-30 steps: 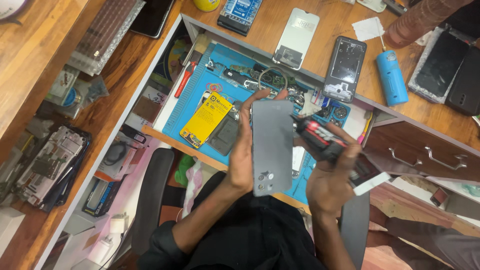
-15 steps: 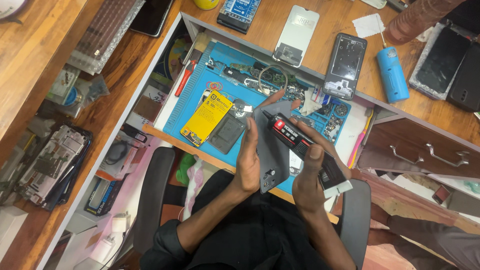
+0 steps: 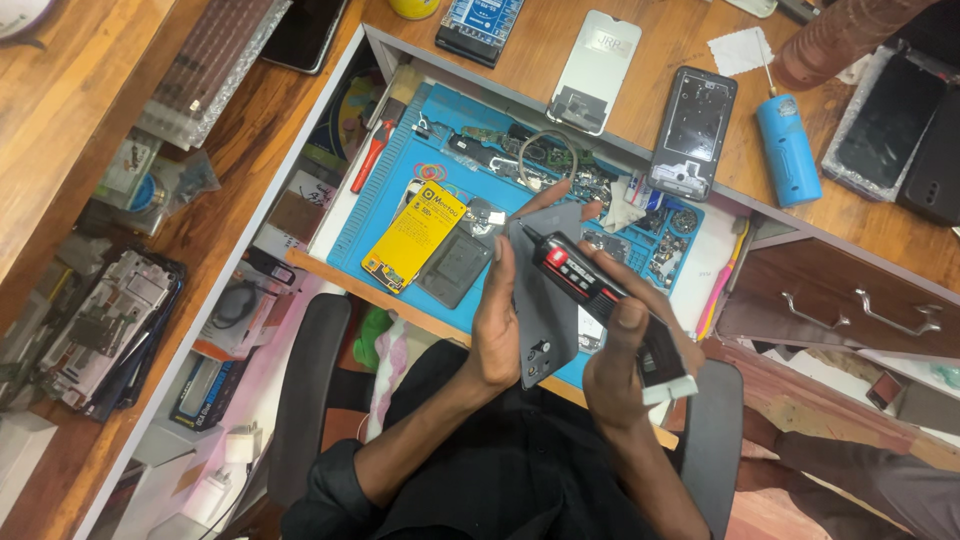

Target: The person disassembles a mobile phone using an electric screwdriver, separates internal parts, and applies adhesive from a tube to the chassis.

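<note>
Two hands are seen at work above the near edge of a blue work mat (image 3: pixel 380 200), which lies in a recessed tray of the wooden bench (image 3: pixel 690 50). A grey smartphone (image 3: pixel 545 300) is held in the left hand (image 3: pixel 495 335), back cover outward and camera end toward the body. It is tilted up on edge off the mat, apparently so that its upper end is presented to the tool. The left grip is closed about the phone's long side, thumb along the near face and fingertips showing past the far edge.

A black and red electric screwdriver (image 3: pixel 600 300) is held in the right hand (image 3: pixel 625 360). That grip is wrapped firmly round the lower barrel, index finger laid along the body. The tip is brought against the upper part of the phone's back; whether it sits in a screw cannot be told. The pale rear end of the tool projects past the palm.

On the mat, just left of the hands, a yellow battery (image 3: pixel 415 235) lies beside a dark rectangular part (image 3: pixel 455 268), kept within reach. Loose screws and small parts are gathered toward the mat's far right corner. Red-handled pliers (image 3: pixel 372 155) rest along the mat's left edge.

On the bench beyond the tray, a stripped phone frame (image 3: pixel 692 135), a silver back cover (image 3: pixel 596 70) and a blue cylindrical device (image 3: pixel 787 150) are laid well apart from the work.
</note>
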